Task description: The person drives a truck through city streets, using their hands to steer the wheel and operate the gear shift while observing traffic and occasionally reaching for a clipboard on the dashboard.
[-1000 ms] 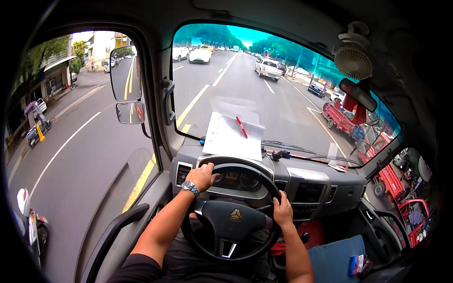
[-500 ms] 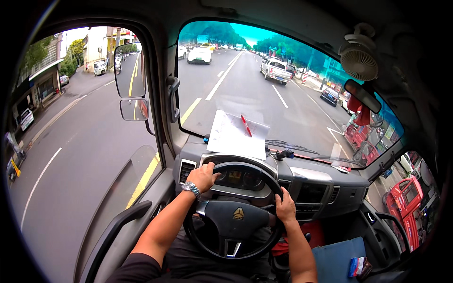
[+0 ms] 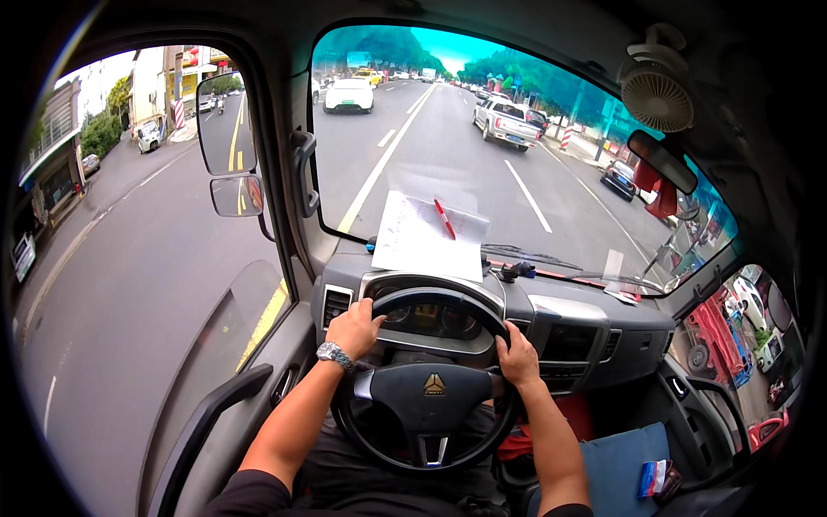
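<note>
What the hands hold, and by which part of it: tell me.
The steering wheel, by its rim: the left hand grips the upper left, the right hand the upper right.

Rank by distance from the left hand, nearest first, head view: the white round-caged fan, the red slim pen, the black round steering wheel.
1. Black round steering wheel: in the left hand's grip, at the rim's upper left.
2. Red slim pen: ahead and to the right, on white paper.
3. White round-caged fan: high, far right.
</note>
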A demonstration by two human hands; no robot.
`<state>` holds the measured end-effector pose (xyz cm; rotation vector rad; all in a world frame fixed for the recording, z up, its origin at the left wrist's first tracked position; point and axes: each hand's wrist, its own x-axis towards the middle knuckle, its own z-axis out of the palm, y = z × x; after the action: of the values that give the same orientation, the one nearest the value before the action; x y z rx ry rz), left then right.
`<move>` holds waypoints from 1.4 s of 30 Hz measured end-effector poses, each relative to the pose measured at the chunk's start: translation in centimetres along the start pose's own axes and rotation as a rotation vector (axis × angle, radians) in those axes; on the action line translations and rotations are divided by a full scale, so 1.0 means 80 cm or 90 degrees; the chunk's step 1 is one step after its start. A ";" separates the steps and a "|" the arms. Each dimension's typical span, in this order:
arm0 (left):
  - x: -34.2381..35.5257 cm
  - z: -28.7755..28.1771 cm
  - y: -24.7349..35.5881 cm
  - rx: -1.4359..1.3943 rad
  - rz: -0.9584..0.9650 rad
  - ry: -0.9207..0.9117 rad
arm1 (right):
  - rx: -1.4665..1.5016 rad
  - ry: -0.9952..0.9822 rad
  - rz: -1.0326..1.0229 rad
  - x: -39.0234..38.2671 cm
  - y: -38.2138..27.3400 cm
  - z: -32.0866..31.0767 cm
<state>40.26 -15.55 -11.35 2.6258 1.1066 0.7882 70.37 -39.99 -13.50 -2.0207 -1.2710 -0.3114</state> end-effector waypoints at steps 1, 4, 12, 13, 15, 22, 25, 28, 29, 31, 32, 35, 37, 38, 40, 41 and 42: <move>-0.004 0.001 -0.001 0.000 -0.006 0.001 | -0.006 0.009 -0.023 0.002 0.006 0.004; -0.017 0.004 -0.006 -0.004 -0.023 0.016 | -0.025 -0.015 -0.028 0.013 -0.002 0.003; -0.024 0.010 -0.007 -0.024 -0.024 0.030 | -0.080 0.000 -0.008 0.011 0.006 0.009; -0.021 0.008 -0.002 -0.025 -0.032 0.007 | -0.084 0.008 -0.001 0.007 0.009 0.009; -0.009 0.001 0.003 -0.017 -0.023 -0.015 | -0.052 0.014 0.028 0.002 0.007 0.006; 0.039 -0.007 0.024 0.029 0.045 -0.086 | -0.005 0.038 0.146 -0.043 0.010 0.004; 0.060 -0.006 0.030 0.034 0.085 -0.119 | 0.025 0.024 0.194 -0.057 0.007 -0.004; 0.065 -0.015 0.054 0.044 0.101 -0.125 | 0.070 0.031 0.225 -0.074 0.018 -0.007; 0.064 -0.015 0.057 0.051 0.099 -0.127 | 0.077 0.037 0.227 -0.079 0.018 -0.007; 0.069 -0.008 0.051 0.059 0.106 -0.134 | 0.102 0.010 0.277 -0.088 0.002 -0.008; 0.079 -0.016 0.056 0.061 0.117 -0.134 | 0.129 0.016 0.287 -0.081 0.008 -0.005; 0.075 -0.004 0.050 0.057 0.128 -0.138 | 0.107 0.042 0.248 -0.095 0.013 0.000; 0.078 -0.004 0.054 0.062 0.132 -0.123 | 0.103 0.054 0.238 -0.096 0.018 0.002; 0.078 -0.003 0.055 0.065 0.132 -0.123 | 0.115 0.047 0.251 -0.097 0.018 0.003; 0.080 -0.003 0.056 0.070 0.132 -0.125 | 0.138 0.032 0.277 -0.100 0.019 0.005; 0.085 0.002 0.055 0.075 0.136 -0.134 | 0.119 0.064 0.248 -0.104 0.027 0.013; 0.088 0.002 0.058 0.077 0.149 -0.134 | 0.099 0.102 0.216 -0.107 0.040 0.022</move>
<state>47.28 -13.78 -7.02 2.8962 0.8268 0.4805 68.70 -45.45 -20.83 -1.9912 -0.8112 -0.2018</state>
